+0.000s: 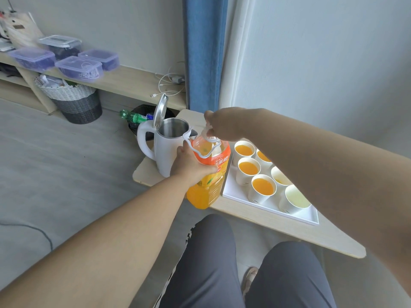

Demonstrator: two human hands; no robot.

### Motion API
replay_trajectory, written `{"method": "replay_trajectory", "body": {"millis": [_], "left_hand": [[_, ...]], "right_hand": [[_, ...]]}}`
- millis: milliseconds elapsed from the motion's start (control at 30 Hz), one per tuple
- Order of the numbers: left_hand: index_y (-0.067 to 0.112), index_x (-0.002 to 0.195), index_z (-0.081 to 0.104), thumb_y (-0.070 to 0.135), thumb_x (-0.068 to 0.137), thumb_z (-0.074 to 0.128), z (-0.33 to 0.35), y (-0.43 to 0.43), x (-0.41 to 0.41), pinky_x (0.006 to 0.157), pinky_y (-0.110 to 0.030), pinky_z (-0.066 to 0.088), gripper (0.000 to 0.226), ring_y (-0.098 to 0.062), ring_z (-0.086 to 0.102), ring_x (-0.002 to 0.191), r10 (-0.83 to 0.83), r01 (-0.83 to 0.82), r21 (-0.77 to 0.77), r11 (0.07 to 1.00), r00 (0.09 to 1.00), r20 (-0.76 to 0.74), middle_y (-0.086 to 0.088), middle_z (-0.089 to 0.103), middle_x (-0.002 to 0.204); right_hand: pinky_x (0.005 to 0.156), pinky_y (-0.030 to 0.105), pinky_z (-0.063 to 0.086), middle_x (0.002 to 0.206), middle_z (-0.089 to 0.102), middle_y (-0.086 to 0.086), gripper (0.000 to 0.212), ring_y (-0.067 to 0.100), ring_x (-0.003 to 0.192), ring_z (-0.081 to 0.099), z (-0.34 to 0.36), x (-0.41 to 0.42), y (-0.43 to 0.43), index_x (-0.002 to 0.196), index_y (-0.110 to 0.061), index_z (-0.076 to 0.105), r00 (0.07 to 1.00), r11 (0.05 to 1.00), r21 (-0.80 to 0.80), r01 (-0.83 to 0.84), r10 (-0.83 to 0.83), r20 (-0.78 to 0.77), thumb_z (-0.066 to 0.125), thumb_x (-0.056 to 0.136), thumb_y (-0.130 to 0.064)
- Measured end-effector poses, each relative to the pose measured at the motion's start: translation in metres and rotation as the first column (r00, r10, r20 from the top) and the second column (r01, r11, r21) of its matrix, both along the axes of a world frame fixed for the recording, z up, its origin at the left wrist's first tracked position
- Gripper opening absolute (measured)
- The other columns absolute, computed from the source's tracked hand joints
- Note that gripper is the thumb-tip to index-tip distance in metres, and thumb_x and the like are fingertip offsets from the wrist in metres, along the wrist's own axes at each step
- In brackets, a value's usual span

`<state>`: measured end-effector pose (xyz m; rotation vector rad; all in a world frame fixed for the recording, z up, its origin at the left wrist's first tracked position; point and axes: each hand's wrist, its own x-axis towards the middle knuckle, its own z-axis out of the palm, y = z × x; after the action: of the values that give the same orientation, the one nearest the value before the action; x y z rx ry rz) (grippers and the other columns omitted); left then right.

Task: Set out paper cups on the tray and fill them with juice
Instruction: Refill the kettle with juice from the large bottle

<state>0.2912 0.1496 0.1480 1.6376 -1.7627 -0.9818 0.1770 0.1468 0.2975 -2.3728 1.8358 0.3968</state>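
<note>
Juice bottle (pixel 205 194), left of tray (pixel 235 191): left hand (pixel 191 165) grips body, right hand (pixel 224 125) pinches cap (pixel 208 131); orange label (pixel 222 161) shows white Chinese characters.

Pale grey walls (pixel 138 23) fill the top of the frame under soft, even daylight. A blue curtain (pixel 204 52) hangs at upper centre, with a white sheer curtain (pixel 235 63) just right of it. A low light-wood shelf (pixel 133 82) runs along the upper left, carrying lidded plastic boxes (pixel 77 67) and a charger (pixel 178 80) with its white cable. Below it, a woven basket (pixel 75 101) stands on the grey floor (pixel 55 163). A light-wood table (pixel 278 221) crosses the centre right.
</note>
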Motion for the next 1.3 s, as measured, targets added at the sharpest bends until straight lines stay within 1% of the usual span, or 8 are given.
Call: {"method": "replay_trajectory", "body": {"millis": [267,500,633,733,867,1000,1100,1300], "left_hand": [[0.03,0.135,0.036,0.069,0.032,0.069,0.0,0.002,0.0,0.088,-0.042,0.055,0.115,-0.019,0.055,0.114,0.001,-0.001,0.002,1.0,1.0,0.013,0.002,0.052,0.125],[0.026,0.135,0.037,0.055,0.039,0.076,-0.001,0.002,0.0,0.091,-0.041,0.052,0.107,-0.021,0.053,0.115,0.008,-0.008,-0.007,1.0,1.0,-0.028,-0.001,0.049,0.124],[0.025,0.135,0.038,0.056,0.037,0.078,-0.002,0.0,0.001,0.094,-0.041,0.05,0.11,-0.019,0.052,0.116,0.01,-0.01,-0.008,1.0,0.998,-0.059,0.0,0.048,0.126],[0.023,0.135,0.035,0.052,0.043,0.083,-0.004,0.004,-0.001,0.097,-0.041,0.047,0.108,-0.019,0.05,0.119,0.03,-0.032,-0.023,0.999,0.994,-0.104,-0.001,0.045,0.13],[0.027,0.134,0.032,0.058,0.04,0.079,-0.012,0.015,-0.004,0.1,-0.042,0.045,0.11,-0.017,0.048,0.122,0.084,-0.1,-0.055,0.994,0.968,-0.237,0.004,0.046,0.132],[0.025,0.138,0.031,0.053,0.049,0.08,-0.018,0.02,-0.009,0.103,-0.041,0.043,0.105,-0.016,0.047,0.123,0.112,-0.141,-0.082,0.987,0.953,-0.281,0.004,0.045,0.135],[0.025,0.14,0.029,0.053,0.051,0.078,-0.02,0.018,-0.009,0.103,-0.042,0.042,0.105,-0.017,0.047,0.124,0.106,-0.134,-0.092,0.987,0.959,-0.263,0.004,0.044,0.136],[0.025,0.135,0.031,0.056,0.047,0.078,-0.02,0.015,-0.004,0.102,-0.043,0.045,0.105,-0.016,0.049,0.122,0.09,-0.117,-0.102,0.988,0.967,-0.236,0.005,0.046,0.134]], "right_hand": [[0.052,0.026,0.036,0.103,0.036,0.006,0.047,0.023,0.075,0.051,-0.01,-0.005,0.005,0.127,-0.022,0.043,0.993,0.996,-0.054,-0.076,0.081,0.09,0.052,0.088,0.002],[0.077,0.033,0.048,0.111,0.055,0.011,0.02,0.028,0.095,0.059,-0.015,-0.013,0.003,0.113,-0.011,0.056,0.937,0.988,-0.156,0.006,0.049,0.347,0.056,0.094,-0.016],[0.067,0.028,0.059,0.106,0.06,0.007,0.025,0.02,0.075,0.068,-0.02,-0.03,0.015,0.111,-0.016,0.059,0.626,0.971,0.015,0.238,-0.166,0.762,0.068,0.088,-0.021],[0.047,0.01,0.041,0.084,0.06,-0.003,0.023,0.0,0.052,0.054,-0.042,-0.043,0.035,0.102,-0.016,0.064,0.315,0.909,0.149,0.39,-0.283,0.906,0.072,0.083,-0.027],[0.051,0.021,0.037,0.076,0.059,0.007,0.015,0.013,0.054,0.045,-0.098,-0.066,0.066,0.089,-0.013,0.061,-0.115,0.809,0.401,0.43,-0.392,0.913,0.073,0.082,-0.019],[0.054,0.02,0.052,0.078,0.057,0.008,0.023,0.013,0.052,0.056,-0.159,-0.081,0.104,0.082,-0.013,0.05,-0.3,0.689,0.568,0.449,-0.483,0.823,0.072,0.082,-0.006],[0.06,0.017,0.056,0.087,0.057,0.008,0.028,0.011,0.059,0.065,-0.2,-0.083,0.123,0.087,-0.01,0.05,-0.323,0.593,0.631,0.5,-0.549,0.771,0.076,0.078,-0.002],[0.074,0.027,0.046,0.103,0.06,0.0,0.034,0.023,0.093,0.062,-0.259,-0.069,0.107,0.1,-0.015,0.059,-0.056,0.529,0.495,0.689,-0.642,0.765,0.081,0.073,-0.018]]}}
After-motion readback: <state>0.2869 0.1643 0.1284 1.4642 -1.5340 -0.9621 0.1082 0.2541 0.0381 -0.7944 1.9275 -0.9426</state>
